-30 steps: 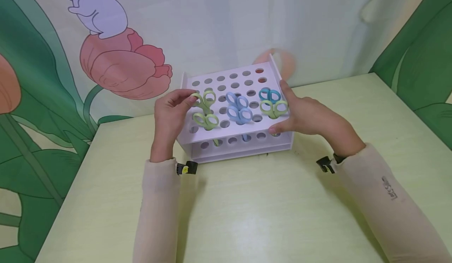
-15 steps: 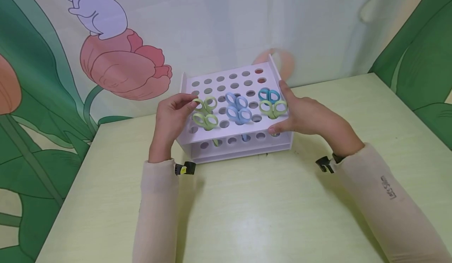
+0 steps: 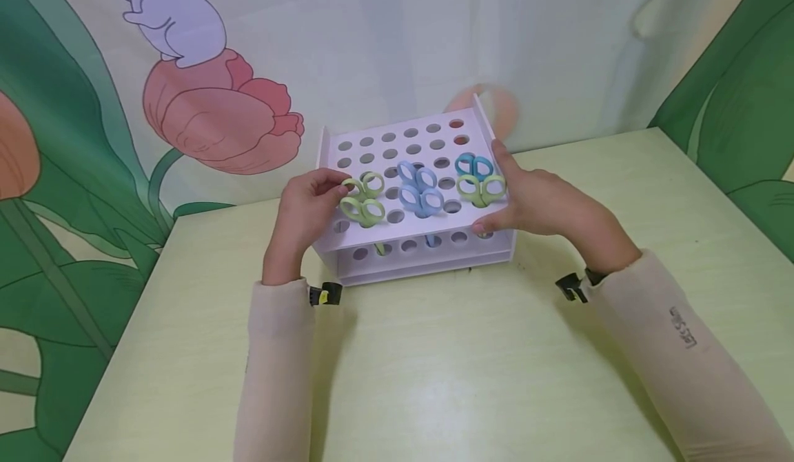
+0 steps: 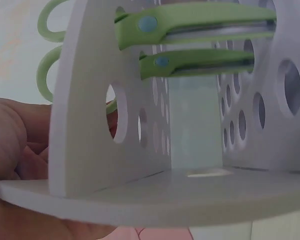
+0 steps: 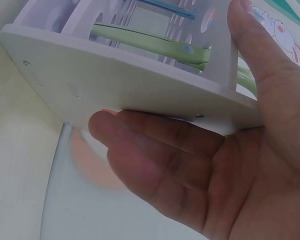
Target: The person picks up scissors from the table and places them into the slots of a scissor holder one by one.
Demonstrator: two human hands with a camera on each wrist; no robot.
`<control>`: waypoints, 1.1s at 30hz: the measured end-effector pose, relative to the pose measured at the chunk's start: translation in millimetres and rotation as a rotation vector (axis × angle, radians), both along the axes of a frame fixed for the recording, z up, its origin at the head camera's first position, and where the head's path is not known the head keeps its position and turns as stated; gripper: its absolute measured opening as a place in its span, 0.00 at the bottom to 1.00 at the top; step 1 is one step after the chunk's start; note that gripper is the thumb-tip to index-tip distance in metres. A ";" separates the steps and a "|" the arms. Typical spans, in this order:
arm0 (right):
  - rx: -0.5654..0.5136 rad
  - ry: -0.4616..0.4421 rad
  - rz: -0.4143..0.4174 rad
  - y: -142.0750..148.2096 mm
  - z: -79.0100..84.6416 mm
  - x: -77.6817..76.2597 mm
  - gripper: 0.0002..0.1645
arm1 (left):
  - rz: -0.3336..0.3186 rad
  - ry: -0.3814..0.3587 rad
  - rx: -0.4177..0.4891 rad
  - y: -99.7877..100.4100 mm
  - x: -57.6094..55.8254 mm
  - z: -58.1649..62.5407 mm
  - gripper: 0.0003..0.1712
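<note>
A white rack (image 3: pixel 406 226) with rows of round holes holds several small scissors, handles up. My left hand (image 3: pixel 300 214) pinches the left handle loop of the rear green scissors (image 3: pixel 362 194). In the left wrist view, the blades of the two green scissors (image 4: pixel 195 22) pass through the rack. Another pair of green scissors (image 3: pixel 364 215) sits just in front, and two light blue pairs (image 3: pixel 421 204) stand in the middle. My right hand (image 3: pixel 540 196) holds the rack's right side, thumb at the front edge, fingers along the side panel (image 5: pixel 155 85). Near it stand teal scissors (image 3: pixel 474 174) and green scissors (image 3: pixel 480 195).
The rack stands at the back of a pale yellow-green table (image 3: pixel 434 372), close to a printed curtain (image 3: pixel 384 48) with a rabbit and flowers. Bare holes (image 3: pixel 411 133) run along the rack's rear rows. A black wrist strap piece (image 3: pixel 325 294) sticks out from the left cuff.
My left hand has lowered the rear green scissors, so their handles now sit closer to the rack top and the front green pair. My right hand stays in place.
</note>
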State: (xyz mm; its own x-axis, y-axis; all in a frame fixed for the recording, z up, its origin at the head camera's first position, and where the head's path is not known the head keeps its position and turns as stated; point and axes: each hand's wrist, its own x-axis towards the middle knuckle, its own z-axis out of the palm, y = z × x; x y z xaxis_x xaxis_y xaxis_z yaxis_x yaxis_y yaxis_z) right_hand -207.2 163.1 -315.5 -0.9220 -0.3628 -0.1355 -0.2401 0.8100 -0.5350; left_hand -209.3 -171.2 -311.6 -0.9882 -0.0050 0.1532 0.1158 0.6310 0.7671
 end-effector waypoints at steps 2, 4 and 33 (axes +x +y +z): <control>0.001 -0.001 -0.003 0.4 -0.1 -0.5 0.85 | -0.002 -0.011 -0.033 0.7 -0.7 -0.1 0.12; 0.000 0.000 -0.001 0.9 -0.4 -1.0 0.86 | -0.002 -0.017 -0.064 1.8 -0.8 -0.2 0.12; 0.039 0.064 0.088 14.0 -18.4 12.8 0.74 | -0.043 0.145 -0.064 -12.5 31.4 -8.6 0.22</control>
